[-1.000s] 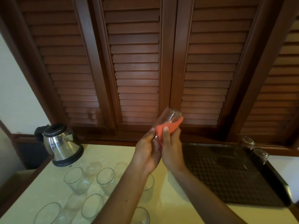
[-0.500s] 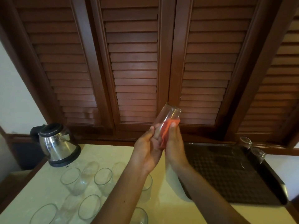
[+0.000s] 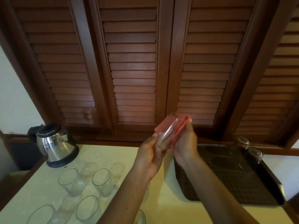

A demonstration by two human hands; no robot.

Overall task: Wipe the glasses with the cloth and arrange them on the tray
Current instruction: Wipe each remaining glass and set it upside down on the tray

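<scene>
Since the earlier frame the orange cloth has slid up to cover more of the far end of the held glass, and the right hand has shifted up with it.

Nearest the viewer, left of the tray, upright empty glasses stand in loose rows on the pale countertop. Two forearms reach forward over them. Above the tray's near-left corner, the left hand grips the glass by its lower end, thumb and fingers curled round it; the glass tilts away, up and to the right. The right hand wraps the cloth round the glass — fingers curled on the cloth, blurred.

The tray is dark and textured. At its far-right corner stand two upturned glasses, just beside each other. Well left of the tray sits a steel kettle. Behind everything — brown louvred doors.
</scene>
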